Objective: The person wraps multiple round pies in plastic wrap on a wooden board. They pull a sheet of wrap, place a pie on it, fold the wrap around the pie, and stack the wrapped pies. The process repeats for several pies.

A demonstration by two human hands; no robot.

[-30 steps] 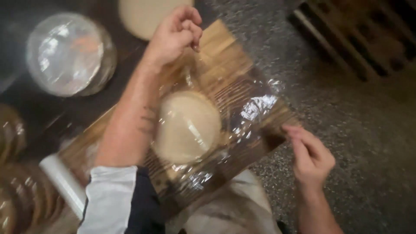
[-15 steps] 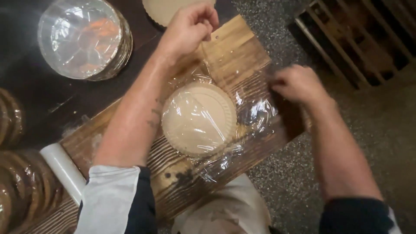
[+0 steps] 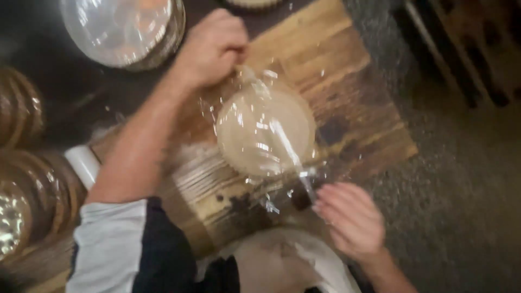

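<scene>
Fingers (image 3: 325,203) pinch glossy crinkled film (image 3: 282,135) over round fluted tart shell (image 3: 266,133).

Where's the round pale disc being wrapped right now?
In the head view, the round pale disc lies mid-frame on the wooden board under clear plastic wrap, between the left hand above it and the right hand below it.

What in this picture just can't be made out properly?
- Head view: fingertips of the left hand are curled under, so the grip on the clear film is hidden.
- Right hand is motion-blurred; whether it pinches the film cannot be told.
- The round pale disc sits under glare; its surface detail is lost.
- The wrapped stack is cut off by the top edge.
</scene>
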